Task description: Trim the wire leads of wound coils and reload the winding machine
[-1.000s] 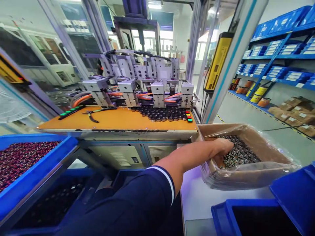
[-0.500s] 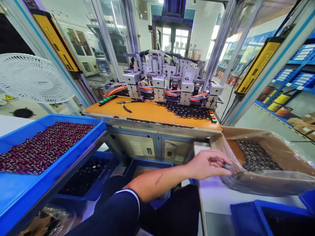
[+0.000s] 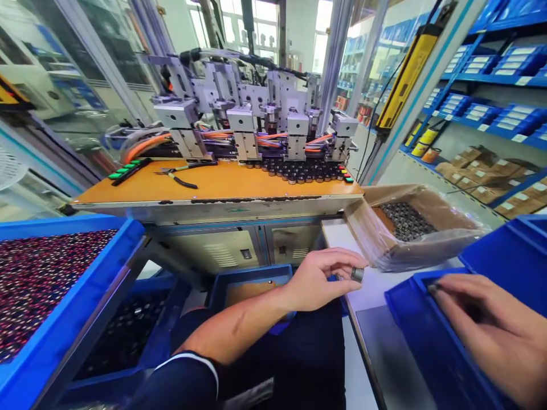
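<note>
My left hand [image 3: 322, 279] reaches across from the left and pinches a small grey cylindrical part [image 3: 358, 274] between thumb and fingertips, above the white side table. At the right edge, my right hand [image 3: 487, 324] is over a blue bin [image 3: 410, 307]. Its thumb and fingers close on a small dark piece [image 3: 433, 289], too blurred to name. Beyond both hands stands a cardboard box [image 3: 363, 228] lined with clear plastic, with many small grey parts [image 3: 404, 221] inside.
Ahead is an orange workbench [image 3: 231, 185] with clamping fixtures [image 3: 245, 134], rows of dark round parts [image 3: 299, 171] and pliers [image 3: 182, 176]. A blue tray [image 3: 128, 233] of small dark-and-red pieces is at left. Another blue bin [image 3: 252, 273] sits below the bench.
The view has turned right and down. My left hand has drawn back from the cardboard box with the grey part. My right hand has come into view over the blue bin.
</note>
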### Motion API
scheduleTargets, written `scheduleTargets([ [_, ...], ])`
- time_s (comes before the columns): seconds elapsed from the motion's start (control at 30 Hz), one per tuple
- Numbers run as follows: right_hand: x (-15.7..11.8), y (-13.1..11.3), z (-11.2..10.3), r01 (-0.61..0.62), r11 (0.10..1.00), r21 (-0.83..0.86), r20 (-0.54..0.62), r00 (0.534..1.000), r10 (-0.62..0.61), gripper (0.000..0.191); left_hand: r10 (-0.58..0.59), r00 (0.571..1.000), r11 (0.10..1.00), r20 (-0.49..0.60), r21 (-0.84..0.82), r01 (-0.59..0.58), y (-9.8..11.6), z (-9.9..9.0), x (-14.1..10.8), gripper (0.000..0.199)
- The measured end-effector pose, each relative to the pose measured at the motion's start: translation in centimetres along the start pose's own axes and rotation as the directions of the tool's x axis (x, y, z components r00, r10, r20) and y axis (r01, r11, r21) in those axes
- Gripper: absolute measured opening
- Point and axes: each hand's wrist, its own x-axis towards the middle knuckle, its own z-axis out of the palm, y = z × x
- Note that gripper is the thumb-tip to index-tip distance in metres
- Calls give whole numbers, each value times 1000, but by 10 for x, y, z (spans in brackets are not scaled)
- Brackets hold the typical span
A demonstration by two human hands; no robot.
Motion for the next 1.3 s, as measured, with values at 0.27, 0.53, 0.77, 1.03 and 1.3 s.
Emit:
scheduleTargets([
  [0.27,-9,-50,31,146,945,293,67,983,-172,16,-199,970,955,138,-196,224,-8,32,-20,45],
  [0.53,-12,-49,29,128,947,295,59,987,-151,16,-264,953,932,150,-213,292,-12,44,-23,47],
  [0.77,-21,-40,27,213,937,278,92,965,-247,35,-288,954,926,80,-233,299,-11,48,-22,50],
  [1.03,-21,-39,31,346,918,193,27,933,-358,31,-342,937,875,74,-338,347,-2,50,-27,46],
  [1.3,-26,-35,30,386,909,159,47,916,-398,30,-425,903,846,66,-325,422,3,47,-34,53],
])
